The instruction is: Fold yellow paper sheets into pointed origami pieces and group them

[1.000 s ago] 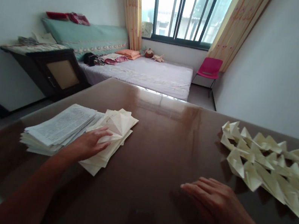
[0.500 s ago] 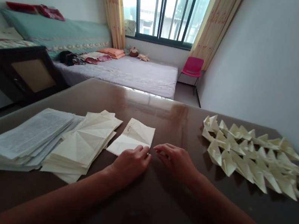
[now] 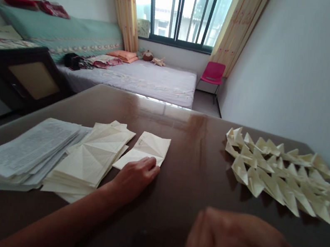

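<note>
Sheet (image 3: 150,143): one, creased, lying on the bench (image 3: 189,157), just right of the creased stack (image 3: 94,147). Left hand (image 3: 139,174): fingers curled together on the sheet's near edge; whether they pinch it, cannot tell. Right hand (image 3: 231,244): blurred, fingers bent, apart from the sheet; whether clamped on anything, cannot tell. Printed stack (image 3: 28,145): left of the creased stack. Folded papers (image 3: 253,181): pale, pointed, in rows, at right. Bed (image 3: 165,81): beyond the bench.
</note>
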### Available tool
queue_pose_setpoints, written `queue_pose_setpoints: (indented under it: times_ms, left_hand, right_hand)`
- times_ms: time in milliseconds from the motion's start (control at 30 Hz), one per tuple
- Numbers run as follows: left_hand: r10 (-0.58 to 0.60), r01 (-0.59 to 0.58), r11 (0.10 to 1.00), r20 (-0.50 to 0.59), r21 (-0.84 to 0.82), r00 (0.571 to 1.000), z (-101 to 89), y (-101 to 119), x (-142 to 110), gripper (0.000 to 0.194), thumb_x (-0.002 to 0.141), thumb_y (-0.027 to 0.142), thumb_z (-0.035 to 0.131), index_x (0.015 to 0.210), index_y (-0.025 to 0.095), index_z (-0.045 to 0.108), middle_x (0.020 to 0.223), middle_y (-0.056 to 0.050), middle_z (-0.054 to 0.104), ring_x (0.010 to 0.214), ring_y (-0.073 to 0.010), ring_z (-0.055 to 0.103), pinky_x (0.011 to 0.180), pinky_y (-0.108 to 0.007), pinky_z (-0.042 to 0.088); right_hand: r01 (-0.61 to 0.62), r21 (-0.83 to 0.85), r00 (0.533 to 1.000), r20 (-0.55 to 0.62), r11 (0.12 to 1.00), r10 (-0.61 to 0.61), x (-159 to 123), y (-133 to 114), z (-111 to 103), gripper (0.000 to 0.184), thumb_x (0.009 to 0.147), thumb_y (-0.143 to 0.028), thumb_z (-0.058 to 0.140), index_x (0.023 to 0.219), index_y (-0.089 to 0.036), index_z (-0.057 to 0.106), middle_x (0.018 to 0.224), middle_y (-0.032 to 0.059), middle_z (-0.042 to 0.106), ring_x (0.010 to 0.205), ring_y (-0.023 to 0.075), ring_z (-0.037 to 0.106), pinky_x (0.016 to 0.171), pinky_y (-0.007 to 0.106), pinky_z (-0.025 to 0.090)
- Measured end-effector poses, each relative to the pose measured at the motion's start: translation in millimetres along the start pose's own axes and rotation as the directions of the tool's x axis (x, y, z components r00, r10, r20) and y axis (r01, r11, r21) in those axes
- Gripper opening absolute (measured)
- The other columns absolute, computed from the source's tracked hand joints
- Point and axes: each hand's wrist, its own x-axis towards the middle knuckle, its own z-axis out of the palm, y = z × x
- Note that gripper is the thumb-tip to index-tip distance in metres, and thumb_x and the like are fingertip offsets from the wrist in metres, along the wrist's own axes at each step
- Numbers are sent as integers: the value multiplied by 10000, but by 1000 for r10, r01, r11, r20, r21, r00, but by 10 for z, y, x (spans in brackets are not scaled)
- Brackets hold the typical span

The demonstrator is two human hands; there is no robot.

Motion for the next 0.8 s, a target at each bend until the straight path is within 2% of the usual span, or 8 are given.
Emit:
queue_pose_setpoints:
  times_ms: [67,133,167,233,400,533,633,800]
  left_hand:
    - [-11,11,1000,-9,11,1000,-61,-37,-15,117,899,148,481,827,179,568,837,-29,554,752,-143,530,631,-250,418]
    - [-21,21,1000,-33,21,999,-86,-64,-28,127,908,181,481,825,182,577,829,-28,558,747,-140,530,624,-248,411]
    - [-19,20,999,-51,27,999,-83,-72,-31,135,914,191,477,832,183,583,825,-28,562,753,-141,533,625,-248,409]
    - [-2,5,999,-85,35,996,-59,-86,-29,152,924,194,462,856,186,598,823,-28,574,771,-145,541,634,-250,410]
    - [-65,61,997,-91,-48,994,-45,-218,-7,202,935,349,466,930,218,620,886,-27,620,907,-186,559,704,-279,447]
    - [-160,159,978,0,-134,987,-103,-429,-21,373,827,490,593,1116,256,582,1091,-41,618,1065,-228,527,759,-306,488]
    - [-156,162,977,53,-140,986,-52,-549,-38,554,736,398,699,1232,228,519,1255,-81,557,1163,-264,489,908,-378,473]
    - [-239,244,951,52,-187,970,134,-651,-17,444,834,153,462,1265,239,530,1309,-52,573,1123,-220,580,910,-333,487]
  right_hand:
    - [-66,-37,993,-96,997,62,175,350,6,389,822,-577,527,937,-255,713,720,21,677,670,166,634,515,243,445]
    - [-250,-208,885,-444,945,136,361,745,39,342,914,-457,464,905,-209,698,739,18,656,658,132,586,574,225,419]
    - [-289,-323,878,-465,901,114,443,928,61,268,919,-389,485,970,-225,691,861,25,666,731,133,592,633,224,420]
    - [-250,-508,931,-361,824,60,564,1219,115,230,903,-311,536,1096,-285,658,1028,29,637,796,132,592,677,222,408]
    - [-257,-672,929,-370,695,-14,621,1516,255,224,949,-321,469,1002,-282,683,914,26,642,836,145,583,650,219,382]
    - [-293,-535,869,-494,792,-12,568,1617,286,242,944,-344,479,947,-249,702,930,32,665,834,134,597,714,224,408]
    - [-292,-303,801,-596,907,58,565,1720,265,201,866,-380,601,824,-217,712,846,18,670,745,125,594,685,227,423]
    - [-236,194,709,-636,952,305,598,1842,225,334,696,-460,741,625,-167,598,558,-23,583,502,94,485,468,208,350]
